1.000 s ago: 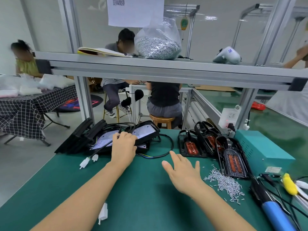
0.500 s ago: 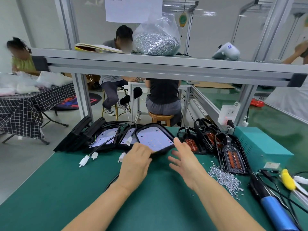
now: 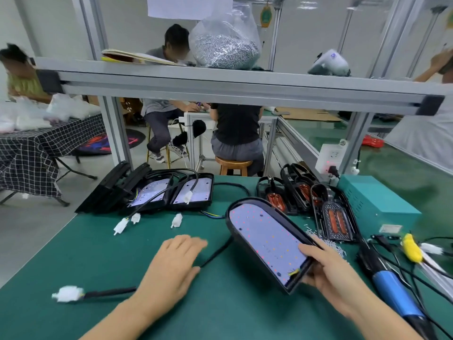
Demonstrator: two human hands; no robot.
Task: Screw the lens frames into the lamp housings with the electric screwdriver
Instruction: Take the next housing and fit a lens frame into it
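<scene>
- Right hand (image 3: 326,273): grips the near, square end of one housing (image 3: 267,239), thumb on the LED board and fingers curled beneath. The housing is tilted, its rounded end pointing away, and appears lifted clear of the mat (image 3: 73,261), probably for setting down in the working area.
- Left hand (image 3: 171,263): flat on the mat, fingers straight and relaxed, holding nothing. It lies over or just beside the housing's black cable (image 3: 215,253), likely to keep it out of the way; whether it presses the cable cannot be told.
- Connector (image 3: 67,293): the white plug at the cable's free end, lying on the mat to the left of the left hand.
- Other housings (image 3: 169,192): a row at the far left of the mat, boards facing up, leads and white plugs trailing forward; these appear to be waiting their turn.
- Frames (image 3: 334,217): black lens frames with orange inserts, leaned in an overlapping row at the far right, near the right hand's side for easy pickup. None is yet on the held housing.
- Screws (image 3: 328,244): a loose heap just beside the frames and partly hidden behind the housing.
- Screwdriver (image 3: 392,293): blue-handled, lying untouched on the mat to the right of the right hand, so driving has not begun.
- Power box (image 3: 375,202): teal unit beyond the screwdriver, at the right rear.
</scene>
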